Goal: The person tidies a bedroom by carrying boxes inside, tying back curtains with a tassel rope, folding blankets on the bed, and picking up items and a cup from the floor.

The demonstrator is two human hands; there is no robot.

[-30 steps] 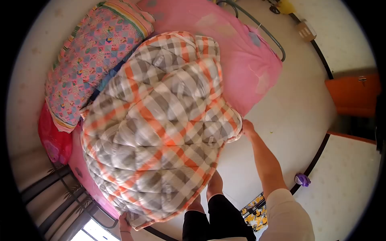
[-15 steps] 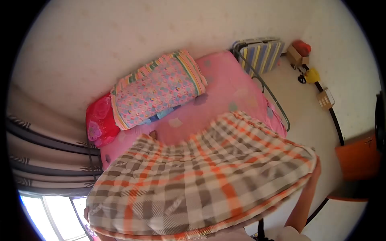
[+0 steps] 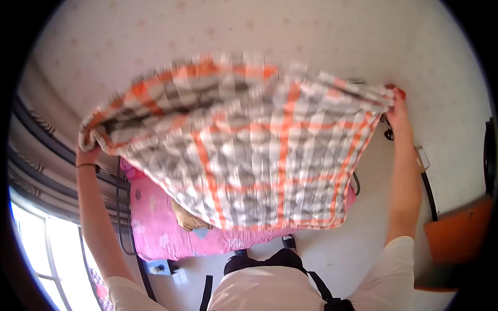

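Note:
A quilted plaid blanket (image 3: 249, 150) in grey, white and orange hangs stretched between my raised arms, in front of the bed. My left hand (image 3: 89, 153) grips its left top corner, where the cloth folds over and partly hides the fingers. At the opposite corner my right hand (image 3: 397, 109) is closed on the bunched edge. The blanket's upper edge billows and is blurred by motion. Beneath it shows the pink bed sheet (image 3: 155, 223), and a brown-tan item (image 3: 189, 215) lies on the sheet, partly covered from view.
Striped curtains (image 3: 49, 140) and a bright window (image 3: 46, 243) are at the left. A metal bed frame (image 3: 120, 217) stands beside them. An orange-brown wooden piece of furniture (image 3: 459, 233) is at the right. Near the bed's front edge are my feet (image 3: 288, 241) on the pale floor.
Both hands have risen, lifting the blanket from low over the near side of the bed up in front of the wall. It now hides the pillows, and the brown-tan item has come into view.

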